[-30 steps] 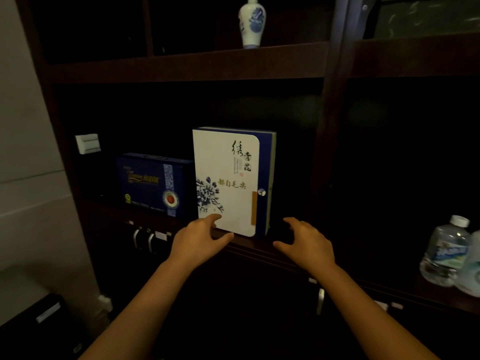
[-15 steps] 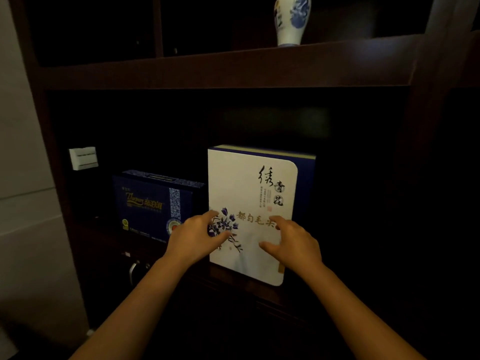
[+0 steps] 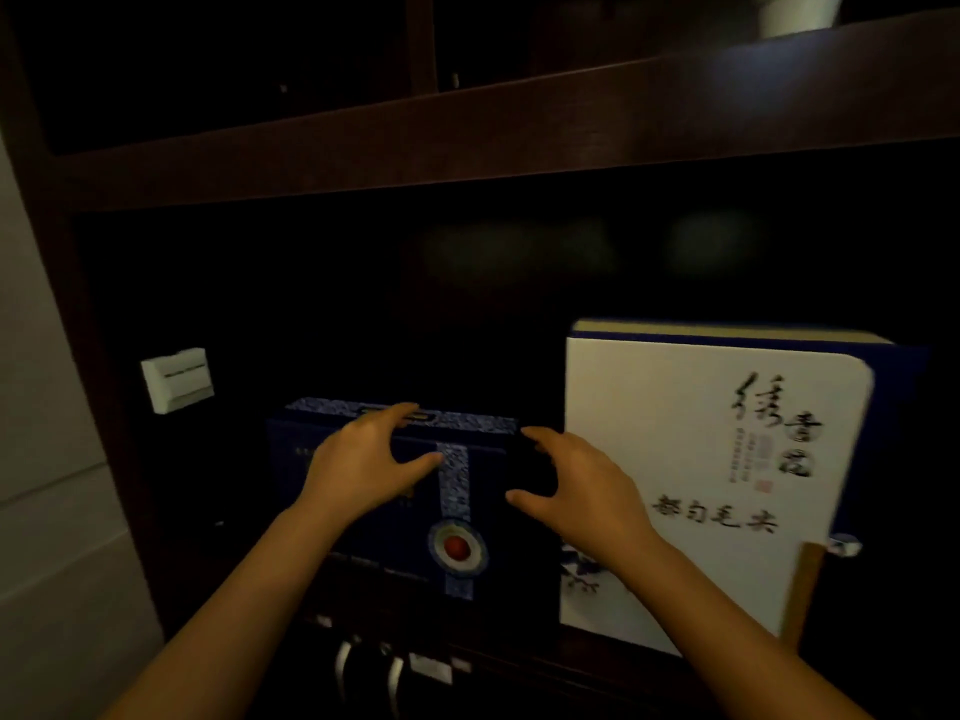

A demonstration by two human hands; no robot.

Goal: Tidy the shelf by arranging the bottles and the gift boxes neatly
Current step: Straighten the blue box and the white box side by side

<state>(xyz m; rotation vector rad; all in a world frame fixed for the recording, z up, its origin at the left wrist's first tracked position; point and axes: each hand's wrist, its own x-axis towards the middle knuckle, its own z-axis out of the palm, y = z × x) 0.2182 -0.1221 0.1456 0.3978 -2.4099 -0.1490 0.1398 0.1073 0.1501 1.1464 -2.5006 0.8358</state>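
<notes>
Gift boxes stand side by side on a dark wooden shelf [image 3: 467,127]: a low navy box [image 3: 457,511] with a patterned band and a red-centred medallion at left, and a taller white box [image 3: 701,459] with black calligraphy at right, upright and just beside it. My left hand [image 3: 363,465] reaches over the navy box's top front edge, fingers spread and curled, thumb on its front face, not closed around it. My right hand [image 3: 576,491] hovers open in front of the gap between the boxes, gripping nothing. A small white block [image 3: 176,379] sits on the shelf's left wall.
</notes>
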